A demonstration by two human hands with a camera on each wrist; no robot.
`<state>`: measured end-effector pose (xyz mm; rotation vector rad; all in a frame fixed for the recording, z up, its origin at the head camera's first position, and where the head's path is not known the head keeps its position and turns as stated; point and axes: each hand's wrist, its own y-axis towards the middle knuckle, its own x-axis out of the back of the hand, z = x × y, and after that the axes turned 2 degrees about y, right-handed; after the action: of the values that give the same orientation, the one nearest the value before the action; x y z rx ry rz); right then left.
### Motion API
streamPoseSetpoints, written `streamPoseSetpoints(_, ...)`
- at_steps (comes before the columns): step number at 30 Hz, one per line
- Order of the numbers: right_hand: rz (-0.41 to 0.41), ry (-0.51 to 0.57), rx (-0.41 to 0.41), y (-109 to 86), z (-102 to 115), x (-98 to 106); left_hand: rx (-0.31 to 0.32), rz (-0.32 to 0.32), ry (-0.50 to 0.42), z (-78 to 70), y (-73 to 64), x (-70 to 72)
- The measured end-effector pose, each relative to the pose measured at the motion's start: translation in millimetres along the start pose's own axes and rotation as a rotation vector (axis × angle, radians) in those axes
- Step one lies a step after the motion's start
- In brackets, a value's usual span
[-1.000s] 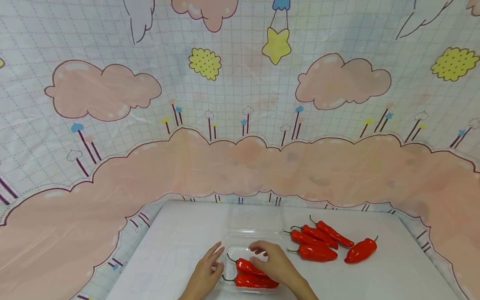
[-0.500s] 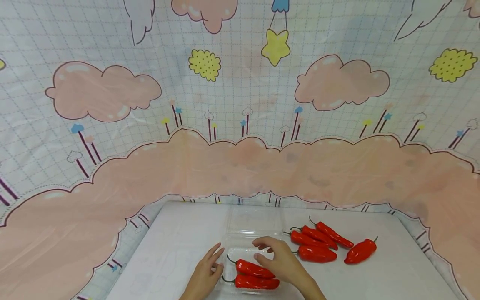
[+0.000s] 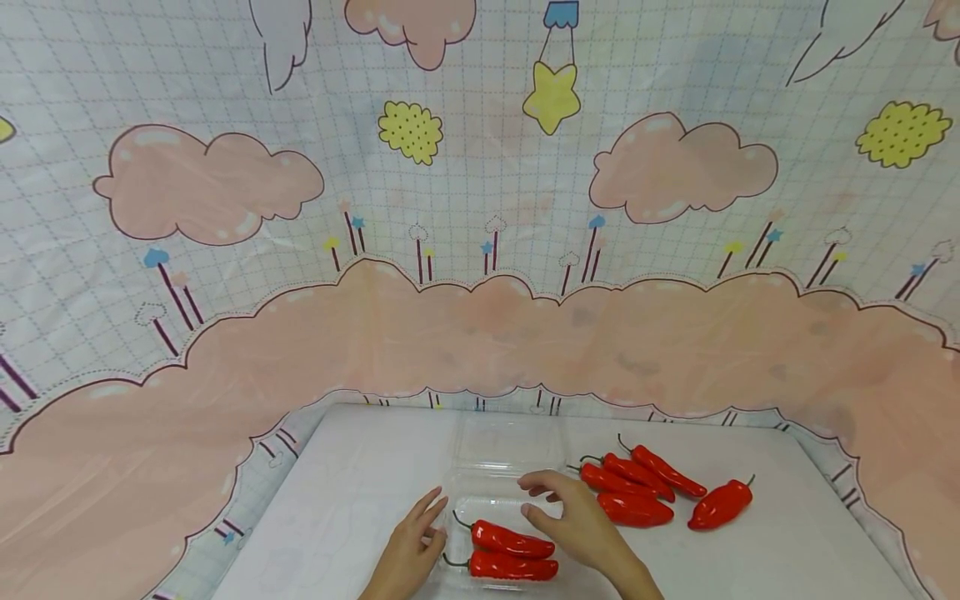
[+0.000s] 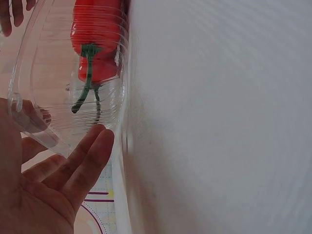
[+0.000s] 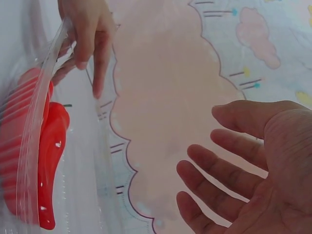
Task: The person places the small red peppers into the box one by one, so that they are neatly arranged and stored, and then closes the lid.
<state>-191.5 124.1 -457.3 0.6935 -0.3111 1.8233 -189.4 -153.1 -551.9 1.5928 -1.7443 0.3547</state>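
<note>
A clear plastic clamshell box (image 3: 487, 505) lies before me with its lid (image 3: 510, 443) folded back, away from me. Two red peppers with green stems lie side by side in it, a farther pepper (image 3: 513, 542) and a nearer pepper (image 3: 513, 567), stems pointing left. My left hand (image 3: 408, 542) rests at the box's left side, fingers extended along the wall; the left wrist view shows its fingertips (image 4: 105, 139) right at the plastic. Over the box's right side hovers my right hand (image 3: 585, 521), fingers loosely bent and apart, holding nothing.
To the right of the box, several more red peppers (image 3: 637, 473) lie on the white table (image 3: 360, 467). One pepper (image 3: 720, 505) sits apart at their right. A cloud-patterned cloth (image 3: 480, 333) hangs behind the table.
My right hand has drawn back to the right, off the farther pepper in the box, which now shows whole. My left hand and the box have stayed in place.
</note>
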Motion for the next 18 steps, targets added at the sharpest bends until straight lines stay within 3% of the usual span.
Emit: streamPoseSetpoints(18,-0.096,0.017,-0.084,-8.3,-21,16,0.01,0.026,-0.001,3.1,1.3,-0.3)
